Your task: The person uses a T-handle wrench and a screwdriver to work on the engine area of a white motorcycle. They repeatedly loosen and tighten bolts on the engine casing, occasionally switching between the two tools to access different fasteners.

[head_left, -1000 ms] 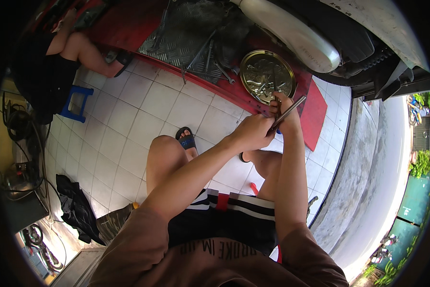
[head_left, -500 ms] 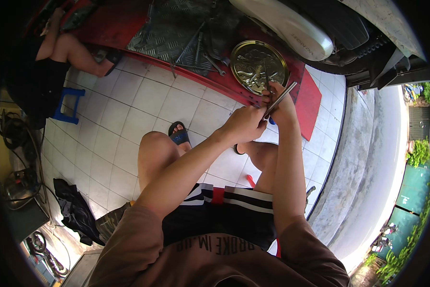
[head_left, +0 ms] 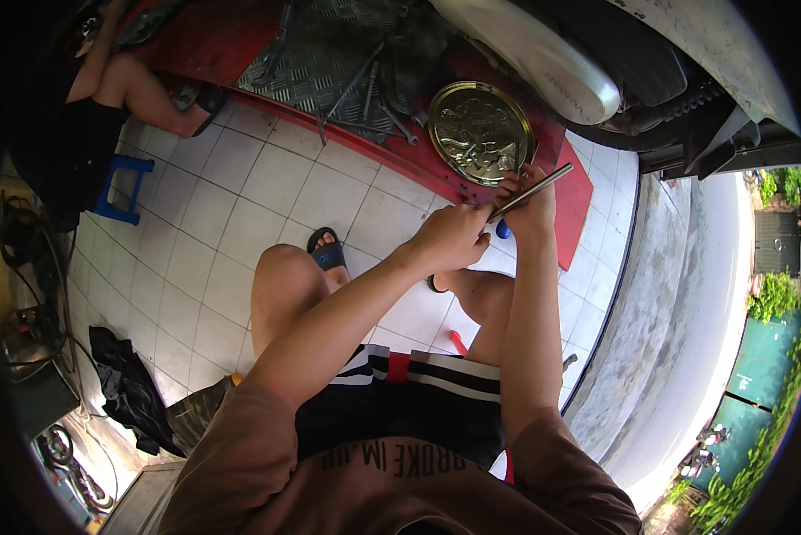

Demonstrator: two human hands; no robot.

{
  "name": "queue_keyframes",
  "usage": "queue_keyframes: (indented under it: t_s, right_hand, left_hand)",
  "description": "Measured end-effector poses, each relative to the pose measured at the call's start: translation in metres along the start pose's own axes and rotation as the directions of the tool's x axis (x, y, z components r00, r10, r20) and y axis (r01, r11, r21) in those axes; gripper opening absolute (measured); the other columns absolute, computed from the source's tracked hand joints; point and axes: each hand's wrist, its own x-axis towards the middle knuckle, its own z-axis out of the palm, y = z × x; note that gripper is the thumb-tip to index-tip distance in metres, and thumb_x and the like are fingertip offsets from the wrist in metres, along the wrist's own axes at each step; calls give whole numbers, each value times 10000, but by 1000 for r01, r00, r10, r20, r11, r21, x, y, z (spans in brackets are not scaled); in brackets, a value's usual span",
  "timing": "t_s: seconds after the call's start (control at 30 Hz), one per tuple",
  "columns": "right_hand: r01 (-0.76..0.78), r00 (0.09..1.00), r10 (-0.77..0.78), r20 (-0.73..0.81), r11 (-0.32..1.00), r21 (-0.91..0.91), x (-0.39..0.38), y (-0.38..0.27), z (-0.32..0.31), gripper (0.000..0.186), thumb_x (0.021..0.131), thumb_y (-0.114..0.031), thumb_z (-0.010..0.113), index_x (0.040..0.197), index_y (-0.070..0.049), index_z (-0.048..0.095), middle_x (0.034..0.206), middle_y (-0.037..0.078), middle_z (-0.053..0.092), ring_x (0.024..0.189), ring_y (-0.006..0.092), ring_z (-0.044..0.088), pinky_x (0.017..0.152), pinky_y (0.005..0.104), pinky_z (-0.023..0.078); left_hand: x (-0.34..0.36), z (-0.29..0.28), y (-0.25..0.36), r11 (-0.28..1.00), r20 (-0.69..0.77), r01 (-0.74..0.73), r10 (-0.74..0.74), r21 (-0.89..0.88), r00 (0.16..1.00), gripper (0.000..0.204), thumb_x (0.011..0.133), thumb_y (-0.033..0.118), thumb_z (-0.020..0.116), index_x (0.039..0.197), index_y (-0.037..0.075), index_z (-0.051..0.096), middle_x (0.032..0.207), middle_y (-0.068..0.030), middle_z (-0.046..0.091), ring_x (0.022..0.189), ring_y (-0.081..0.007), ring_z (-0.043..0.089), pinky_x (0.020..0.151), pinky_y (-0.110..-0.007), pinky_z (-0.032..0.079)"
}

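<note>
My left hand [head_left: 454, 237] is closed around the lower end of a silver metal rod [head_left: 548, 182]. The rod slants up and to the right, crossing over my right hand [head_left: 532, 210]. My right hand's fingers are curled close beside the left, with a thin dark shaft [head_left: 517, 159] poking out past them; its lower part is hidden. A small blue piece [head_left: 503, 229] shows just below the hands, and I cannot tell whether it belongs to that shaft. Beyond my fingers lies a round gold-coloured metal tray [head_left: 438, 143] with small metal parts in it.
The tray rests on a red platform [head_left: 418, 169] with a tread-plate top, where several wrenches [head_left: 399, 121] lie. A motorcycle [head_left: 552, 62] stands at upper right. Another person [head_left: 88, 116] sits at left near a blue stool [head_left: 122, 187]. Dark cloth [head_left: 128, 392] lies on the tiles.
The rod has tipped lower, its free end moving right and down. The thin shaft shows less above my right hand. Both hands stay close together.
</note>
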Motion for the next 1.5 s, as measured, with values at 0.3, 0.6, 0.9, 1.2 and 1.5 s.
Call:
queue_keyframes:
  t_s: [0.3,0.6,0.9,1.2,1.5]
  right_hand:
    - [-97,992,88,86,990,105,-6,-8,1,204,889,-220,508,874,-17,506,626,4,431,479,94,339,475,245,273]
    - [-83,974,109,199,988,-134,-21,-3,21,420,876,-326,467,1010,66,530,665,26,476,455,96,325,466,249,275]
    - [-177,915,235,328,964,-196,-32,-4,28,497,883,-336,391,1096,96,514,641,14,442,389,77,265,418,240,236]
    - [-204,899,341,274,881,-426,-36,3,37,488,888,-361,384,1132,30,542,601,-16,394,380,70,227,415,242,215]
    - [-146,913,341,225,786,-601,-34,15,40,399,927,-369,405,1054,-31,575,542,-29,349,370,83,238,418,247,219]
  left_hand:
    - [-4,1,-1,994,101,58,-67,89,993,177,801,107,585,940,-1,563,765,-191,654,722,-379,649,654,-466,516]
    - [-5,0,-1,991,131,89,-102,97,986,154,816,131,585,873,-11,594,749,-195,650,710,-374,650,659,-458,520]
    - [-7,1,-2,985,200,82,-111,149,974,246,847,212,600,854,-34,596,731,-203,640,679,-377,645,648,-452,525]
    - [-10,-2,1,980,276,108,-152,168,949,248,843,247,608,807,5,648,776,-181,650,747,-351,653,707,-446,521]
    - [-10,5,-10,980,216,99,-135,171,967,232,850,229,590,832,10,663,860,-170,647,779,-326,652,749,-441,525]
